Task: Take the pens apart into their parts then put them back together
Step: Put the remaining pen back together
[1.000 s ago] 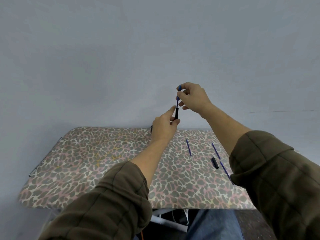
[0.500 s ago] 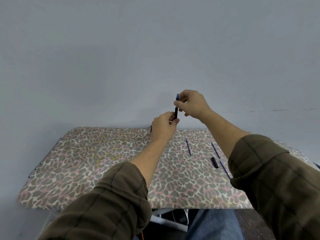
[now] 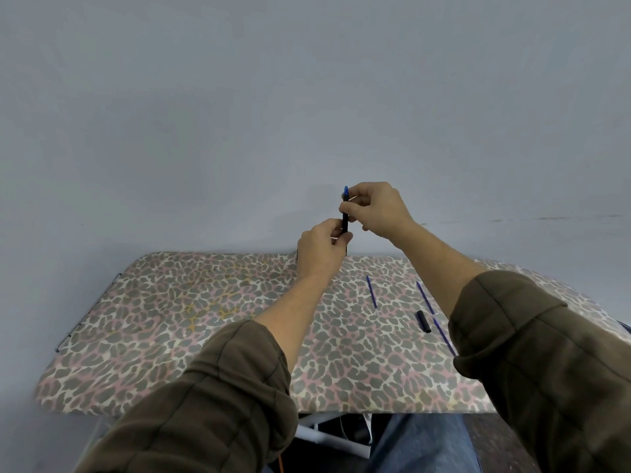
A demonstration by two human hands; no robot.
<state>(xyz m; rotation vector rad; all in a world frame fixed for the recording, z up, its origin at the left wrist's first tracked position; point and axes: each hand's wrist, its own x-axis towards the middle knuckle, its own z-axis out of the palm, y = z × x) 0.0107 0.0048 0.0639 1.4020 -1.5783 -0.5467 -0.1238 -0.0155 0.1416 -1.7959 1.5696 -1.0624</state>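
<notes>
I hold a black pen barrel (image 3: 345,222) upright above the far edge of the board. My left hand (image 3: 321,249) grips its lower end. My right hand (image 3: 374,208) pinches the upper part, where a blue tip (image 3: 346,191) sticks out above my fingers. On the board lie a thin blue refill (image 3: 371,291), a second longer blue refill (image 3: 431,310) partly hidden by my right sleeve, and a short black pen piece (image 3: 423,321) between them.
The work surface is a leopard-print padded board (image 3: 205,319) on a white frame, with a grey wall close behind it. My legs in jeans show below the near edge.
My right hand has moved down towards my left. The blue refill that stood out long above the barrel now shows only its tip.
</notes>
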